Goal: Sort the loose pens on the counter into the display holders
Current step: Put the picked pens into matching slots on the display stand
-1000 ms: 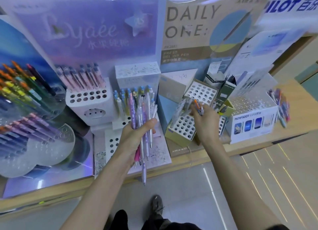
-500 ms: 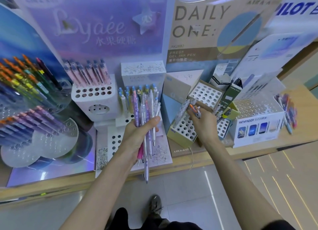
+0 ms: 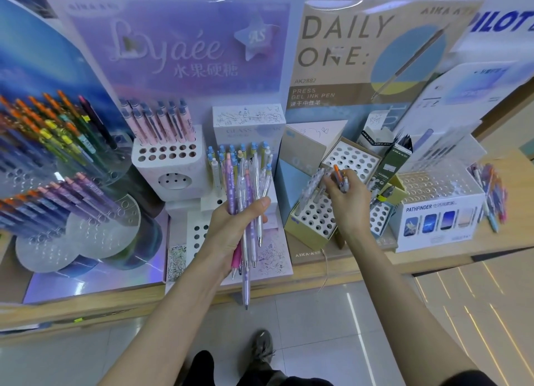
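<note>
The left hand [image 3: 231,232] is closed around a bundle of pens [image 3: 248,183], gripping them at about mid-length with the thumb laid across the front and the fingers wrapped behind. The bundle stands nearly upright in the head view, fanned a little. The clicker ends point up and away toward the displays, and the writing tips point down toward the person. One lilac pen hangs lower than the others, its tip past the front edge of the tabletop [image 3: 517,166]. The bundle is held in the air in front of the white stepped display, not touching it.

The right hand [image 3: 351,209] is seen from the back, with its fingers curled round a small cluster of pens [image 3: 341,179]. An orange-ended pen sticks up from the top of this grip. These pens also run roughly upright, leaning slightly left. How many there are cannot be told.

The right hand hovers over the gold-sided holder [image 3: 306,237], whose white top is a grid of round holes. A few clear patterned pens [image 3: 309,190] stand in its back-left holes, tilted to the right toward the fingers. Whether the fingers touch them is unclear.

More loose pens [image 3: 491,195] lie in a heap on the tabletop at the far right, beside the white PATHFINDER holder [image 3: 439,218].
</note>
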The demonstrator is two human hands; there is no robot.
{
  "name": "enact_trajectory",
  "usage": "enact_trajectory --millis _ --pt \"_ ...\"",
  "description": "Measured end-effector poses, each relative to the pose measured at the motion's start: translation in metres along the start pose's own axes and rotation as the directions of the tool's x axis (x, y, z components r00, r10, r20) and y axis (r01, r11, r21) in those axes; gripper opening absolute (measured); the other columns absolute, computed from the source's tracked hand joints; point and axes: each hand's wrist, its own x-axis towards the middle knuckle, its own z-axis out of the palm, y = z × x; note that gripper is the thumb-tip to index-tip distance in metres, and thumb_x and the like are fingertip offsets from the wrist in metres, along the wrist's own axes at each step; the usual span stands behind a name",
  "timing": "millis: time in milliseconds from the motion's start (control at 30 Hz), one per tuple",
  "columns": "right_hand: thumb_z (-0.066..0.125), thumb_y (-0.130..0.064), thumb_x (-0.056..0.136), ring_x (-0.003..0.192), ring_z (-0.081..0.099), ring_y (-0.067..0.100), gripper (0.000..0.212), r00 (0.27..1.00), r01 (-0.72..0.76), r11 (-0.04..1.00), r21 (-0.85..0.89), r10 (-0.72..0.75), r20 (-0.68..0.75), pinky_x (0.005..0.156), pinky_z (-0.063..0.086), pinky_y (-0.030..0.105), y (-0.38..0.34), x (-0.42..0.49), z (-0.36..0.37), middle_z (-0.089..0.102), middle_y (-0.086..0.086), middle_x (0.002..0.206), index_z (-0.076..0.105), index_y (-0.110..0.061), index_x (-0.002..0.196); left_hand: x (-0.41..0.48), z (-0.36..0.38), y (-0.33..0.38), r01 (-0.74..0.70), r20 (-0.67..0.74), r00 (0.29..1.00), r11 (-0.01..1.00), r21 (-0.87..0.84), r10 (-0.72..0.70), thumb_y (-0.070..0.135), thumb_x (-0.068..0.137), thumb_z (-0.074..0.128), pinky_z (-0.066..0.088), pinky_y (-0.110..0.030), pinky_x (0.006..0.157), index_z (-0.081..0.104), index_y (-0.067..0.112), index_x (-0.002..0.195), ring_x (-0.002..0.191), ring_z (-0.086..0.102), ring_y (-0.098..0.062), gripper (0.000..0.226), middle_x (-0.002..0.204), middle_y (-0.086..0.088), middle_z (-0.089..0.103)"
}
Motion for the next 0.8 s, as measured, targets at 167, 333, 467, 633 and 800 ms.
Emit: enact_trajectory --millis 167,333,467,633,800 --pt "0.062 -0.030 0.091 0.052 0.038 0.014 0.025 0.999 0.000 0.999 -0.046 0.002 0.042 0.053 0.032 0.029 -0.001 0.009 -0.008 0.050 0.001 0.064 0.053 -0.010 0.080 -0.002 0.003 0.000 -0.002 0.009 1.000 1.000 -0.006 0.002 0.023 0.075 0.075 0.044 -0.018 0.039 0.064 0.011 0.086 0.042 0.057 -0.007 0.020 0.054 0.004 0.064" --pt "0.062 -0.042 0.089 0.070 0.054 0.005 0.028 0.998 -0.067 0.990 0.122 0.065 0.025 0.059 0.043 0.024 -0.005 -0.004 -0.016 0.058 -0.006 0.087 0.050 -0.021 0.102 -0.005 0.005 0.002 -0.011 0.018 1.000 1.000 -0.018 0.011 0.030 0.064 0.076 0.044 -0.018 0.039 0.065 0.012 0.092 0.042 0.057 -0.006 0.035 0.054 0.004 0.065" --pt "0.043 -0.042 0.099 0.049 0.031 0.008 0.022 0.982 -0.186 0.822 0.538 0.174 0.072 0.045 0.028 0.020 -0.012 -0.012 -0.022 0.039 -0.007 0.061 0.041 -0.023 0.089 -0.005 0.005 0.003 -0.010 0.000 1.000 1.000 -0.002 0.010 0.035 0.058 0.076 0.044 -0.019 0.039 0.064 0.012 0.088 0.042 0.057 -0.007 0.040 0.055 0.003 0.065" --pt "0.044 -0.027 0.101 0.059 0.050 0.012 0.024 0.969 -0.245 0.635 0.733 0.168 0.179 0.052 0.045 0.024 -0.029 -0.022 -0.026 0.051 0.000 0.067 0.049 -0.014 0.082 -0.005 0.004 0.004 -0.013 0.005 1.000 1.000 -0.012 0.013 0.035 0.059 0.076 0.044 -0.019 0.039 0.063 0.011 0.089 0.043 0.058 -0.006 0.041 0.055 0.003 0.065" --pt "0.047 -0.029 0.097 0.063 0.054 0.012 0.018 0.922 -0.386 0.422 0.820 0.200 0.332 0.061 0.053 0.026 -0.048 -0.036 -0.014 0.053 0.000 0.074 0.059 -0.016 0.091 -0.006 0.002 0.005 -0.014 0.004 1.000 1.000 -0.020 0.014 0.033 0.061 0.076 0.045 -0.018 0.040 0.064 0.013 0.091 0.044 0.058 -0.005 0.038 0.055 0.004 0.065"
